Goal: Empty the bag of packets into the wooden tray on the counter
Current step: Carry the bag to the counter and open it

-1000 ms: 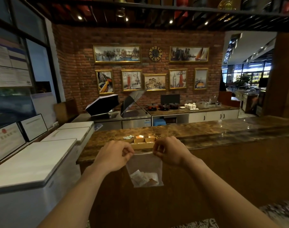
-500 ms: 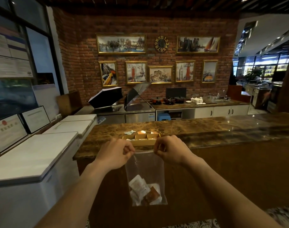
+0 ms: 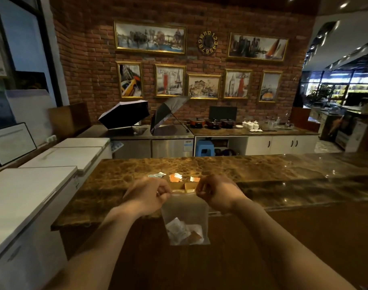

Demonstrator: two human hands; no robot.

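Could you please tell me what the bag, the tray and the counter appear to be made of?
Bag: thin clear plastic, slightly frosted; the packets show through it.
Tray: light, matte wood by its tan dividers, though mostly hidden behind the hands.
Counter: polished brown stone, probably marble; veined pattern and glossy light reflections.

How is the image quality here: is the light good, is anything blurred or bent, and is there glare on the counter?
Head view: dim, warm light. The wide lens bends the brick wall and ceiling edges. The bag and its packets look soft, so their print is unreadable. Small bright glints sit on the counter at right. The left hand and right hand are reasonably clear; the tray is mostly hidden.
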